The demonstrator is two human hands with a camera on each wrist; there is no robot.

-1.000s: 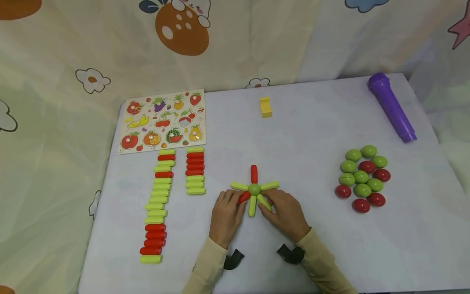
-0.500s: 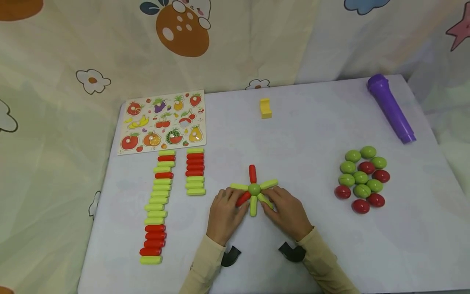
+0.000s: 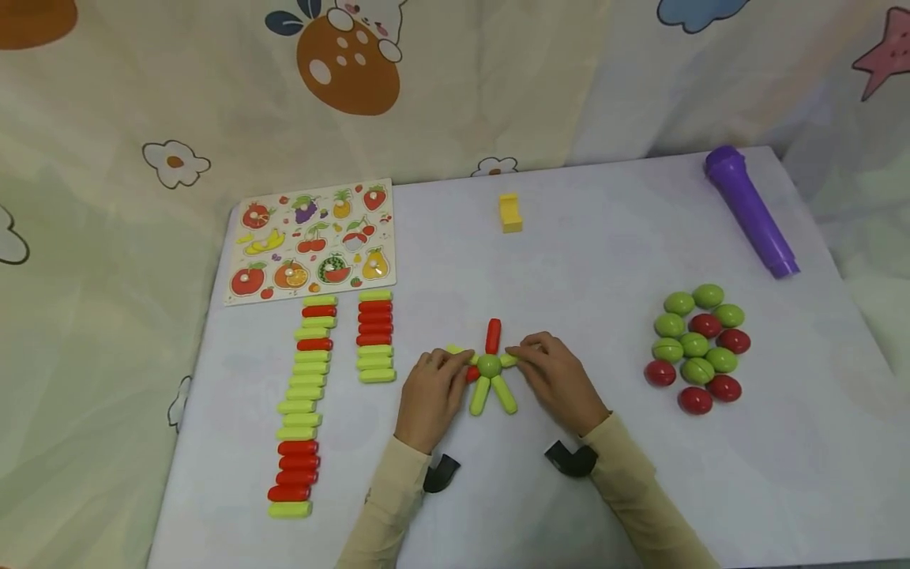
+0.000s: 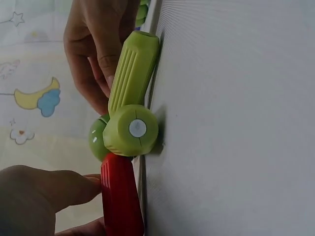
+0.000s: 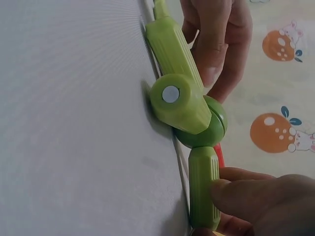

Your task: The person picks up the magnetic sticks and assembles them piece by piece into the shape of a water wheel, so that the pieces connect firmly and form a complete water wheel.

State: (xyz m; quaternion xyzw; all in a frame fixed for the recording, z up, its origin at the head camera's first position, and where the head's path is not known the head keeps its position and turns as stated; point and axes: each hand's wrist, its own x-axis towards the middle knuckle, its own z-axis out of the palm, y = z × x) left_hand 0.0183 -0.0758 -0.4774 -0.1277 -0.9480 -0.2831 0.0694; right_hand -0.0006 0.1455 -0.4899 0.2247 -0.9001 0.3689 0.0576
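Nearby, red and green plastic half-balls (image 3: 697, 348) lie clear; your left hand (image 3: 430, 391) pinches the red plastic rod (image 4: 120, 196), your right hand (image 3: 562, 379) the green plastic rod (image 5: 203, 189).

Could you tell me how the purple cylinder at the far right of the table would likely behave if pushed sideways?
The purple cylinder lies on its side, so it would probably roll. Its wider cap end may make it curve rather than run straight. It looks like rigid plastic, so likely stiff and fairly light.

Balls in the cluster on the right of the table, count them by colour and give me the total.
Green balls: 8
Red balls: 5
Total: 13
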